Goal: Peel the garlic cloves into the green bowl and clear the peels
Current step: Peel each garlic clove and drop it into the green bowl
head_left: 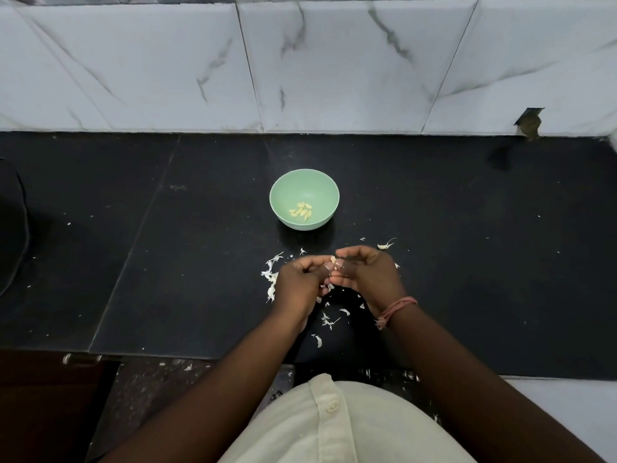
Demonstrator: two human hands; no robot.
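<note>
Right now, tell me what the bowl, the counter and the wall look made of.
Bowl: probably matte plastic or melamine; even pale green, no glare. Counter: dark polished stone, likely granite; faint sheen, straight seams between slabs. Wall: glossy tile with grey marble-like veins and grout lines.

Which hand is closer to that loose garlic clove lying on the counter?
Right. The right hand sits just below the loose clove, nearly touching; the left hand lies farther off, to the clove's left.
</note>
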